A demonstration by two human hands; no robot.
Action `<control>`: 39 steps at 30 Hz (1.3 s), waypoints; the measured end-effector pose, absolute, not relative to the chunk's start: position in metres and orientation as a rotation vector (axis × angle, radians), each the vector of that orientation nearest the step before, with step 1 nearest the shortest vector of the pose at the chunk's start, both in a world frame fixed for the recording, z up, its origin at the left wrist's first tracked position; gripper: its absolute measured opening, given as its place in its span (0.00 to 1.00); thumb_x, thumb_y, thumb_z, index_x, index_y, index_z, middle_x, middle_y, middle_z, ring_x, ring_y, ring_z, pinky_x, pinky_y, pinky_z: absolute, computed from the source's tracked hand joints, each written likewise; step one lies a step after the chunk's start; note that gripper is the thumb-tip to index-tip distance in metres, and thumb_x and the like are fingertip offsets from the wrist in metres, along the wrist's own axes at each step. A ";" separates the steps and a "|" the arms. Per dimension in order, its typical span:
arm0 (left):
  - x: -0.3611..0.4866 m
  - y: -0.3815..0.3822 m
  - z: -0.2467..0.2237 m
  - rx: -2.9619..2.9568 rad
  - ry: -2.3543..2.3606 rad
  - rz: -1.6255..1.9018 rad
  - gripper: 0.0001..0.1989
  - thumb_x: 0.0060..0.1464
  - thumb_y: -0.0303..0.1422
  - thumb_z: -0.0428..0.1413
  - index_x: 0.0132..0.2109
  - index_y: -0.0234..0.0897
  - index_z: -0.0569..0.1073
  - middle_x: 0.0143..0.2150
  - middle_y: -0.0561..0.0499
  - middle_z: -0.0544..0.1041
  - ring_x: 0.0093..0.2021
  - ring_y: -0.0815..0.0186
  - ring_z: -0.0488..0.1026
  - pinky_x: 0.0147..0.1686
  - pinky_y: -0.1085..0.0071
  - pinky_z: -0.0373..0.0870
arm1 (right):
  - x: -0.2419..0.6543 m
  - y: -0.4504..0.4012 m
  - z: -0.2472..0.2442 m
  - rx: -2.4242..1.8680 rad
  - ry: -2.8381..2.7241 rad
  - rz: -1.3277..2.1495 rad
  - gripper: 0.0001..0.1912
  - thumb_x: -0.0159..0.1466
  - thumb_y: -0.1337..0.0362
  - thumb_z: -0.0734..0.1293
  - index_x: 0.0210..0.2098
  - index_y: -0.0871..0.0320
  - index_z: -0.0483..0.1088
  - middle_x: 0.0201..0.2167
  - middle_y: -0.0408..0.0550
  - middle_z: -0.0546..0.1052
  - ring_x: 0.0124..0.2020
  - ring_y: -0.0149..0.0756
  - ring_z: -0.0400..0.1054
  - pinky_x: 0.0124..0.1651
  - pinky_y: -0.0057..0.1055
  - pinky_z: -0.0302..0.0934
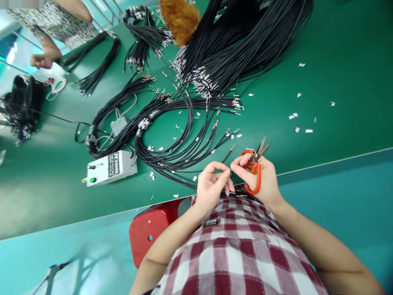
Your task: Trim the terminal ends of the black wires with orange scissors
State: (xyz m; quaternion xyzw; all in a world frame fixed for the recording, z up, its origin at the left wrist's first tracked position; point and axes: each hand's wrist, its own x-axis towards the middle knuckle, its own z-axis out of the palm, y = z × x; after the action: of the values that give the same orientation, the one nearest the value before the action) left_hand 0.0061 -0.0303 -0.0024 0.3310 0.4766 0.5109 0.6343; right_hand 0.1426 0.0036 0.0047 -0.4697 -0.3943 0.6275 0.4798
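Observation:
My left hand [211, 184] is closed in a pinch on the end of a thin black cable near the table's front edge. Right beside it, the thumb and forefinger of my right hand [265, 180] meet at the same cable end. Orange-handled scissors [257, 164] hang in my right hand, their blades parted and pointing away from me. Black cables [172, 166] fan out to the left of my hands, several with bare copper tips. The cable's very tip is mostly hidden between my fingers.
A large bundle of black cables [245, 45] lies at the back, near a brown furry thing [181, 20]. A grey control box [112, 168] stands at left. White scraps [294, 116] dot the green table [344, 73]. A red stool [149, 233] is below. Another person's hand [43, 60] shows upper left.

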 end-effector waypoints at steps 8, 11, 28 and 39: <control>0.002 -0.026 -0.004 0.587 0.993 1.138 0.11 0.56 0.36 0.62 0.36 0.35 0.68 0.35 0.54 0.66 0.20 0.80 0.62 0.17 0.79 0.47 | 0.140 0.005 -0.009 -1.119 -0.905 1.599 0.19 0.51 0.57 0.78 0.29 0.55 0.65 0.29 0.40 0.75 0.29 0.30 0.69 0.40 0.31 0.67; 0.000 -0.023 0.000 0.499 0.996 1.126 0.12 0.56 0.37 0.62 0.36 0.35 0.68 0.32 0.56 0.63 0.22 0.78 0.62 0.17 0.79 0.48 | 0.150 0.007 -0.005 -1.129 -0.991 1.593 0.17 0.54 0.53 0.77 0.31 0.56 0.68 0.28 0.41 0.75 0.28 0.30 0.69 0.37 0.29 0.65; 0.000 -0.022 -0.006 0.508 1.020 1.164 0.12 0.55 0.38 0.62 0.36 0.36 0.68 0.26 0.56 0.67 0.22 0.74 0.63 0.21 0.77 0.59 | 0.166 -0.026 -0.006 -1.077 -1.150 2.480 0.33 0.63 0.35 0.59 0.22 0.58 0.66 0.09 0.39 0.66 0.11 0.26 0.58 0.19 0.24 0.54; 0.001 -0.022 -0.008 0.578 1.038 1.187 0.12 0.55 0.38 0.63 0.35 0.36 0.69 0.28 0.55 0.68 0.23 0.74 0.64 0.22 0.76 0.59 | 0.161 -0.025 0.007 -1.016 -0.973 2.465 0.31 0.64 0.38 0.60 0.21 0.58 0.65 0.09 0.37 0.63 0.12 0.25 0.55 0.19 0.24 0.53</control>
State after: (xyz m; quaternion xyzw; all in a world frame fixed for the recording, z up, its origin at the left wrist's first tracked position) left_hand 0.0006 -0.0218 -0.0083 0.2562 0.4601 0.5260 0.6678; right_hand 0.1606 -0.0248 0.0074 -0.3539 -0.3390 0.8585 0.1511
